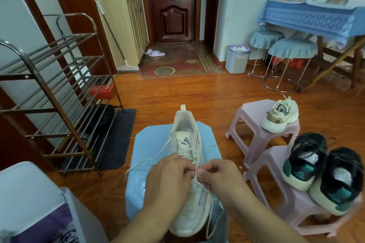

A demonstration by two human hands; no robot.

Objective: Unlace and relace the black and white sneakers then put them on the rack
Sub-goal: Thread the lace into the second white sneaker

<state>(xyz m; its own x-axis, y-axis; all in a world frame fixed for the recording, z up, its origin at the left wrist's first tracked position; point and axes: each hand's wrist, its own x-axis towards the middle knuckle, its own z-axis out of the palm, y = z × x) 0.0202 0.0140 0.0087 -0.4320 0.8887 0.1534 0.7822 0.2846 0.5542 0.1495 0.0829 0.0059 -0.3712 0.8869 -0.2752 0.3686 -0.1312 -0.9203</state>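
Note:
A white sneaker [186, 138] lies on a light blue stool [154, 138] in front of me, heel pointing away. My left hand [167, 181] and my right hand [219, 177] meet over its middle eyelets, each pinching the white lace [146, 162]. One loose lace end trails left over the stool. The second white sneaker [280, 115] sits on a pink stool [250, 122] to the right. Two black sneakers [305, 161] [340, 181] with teal heels rest on a nearer pink stool [292, 209]. The metal shoe rack [55, 92] stands at the left.
A dark mat [116, 140] lies under the rack, and a red box [101, 90] sits on one shelf. Two covered round stools [292, 48], a bin [237, 59] and a blue-clothed table [312, 17] are at the back right. A grey container [29, 189] is near my left.

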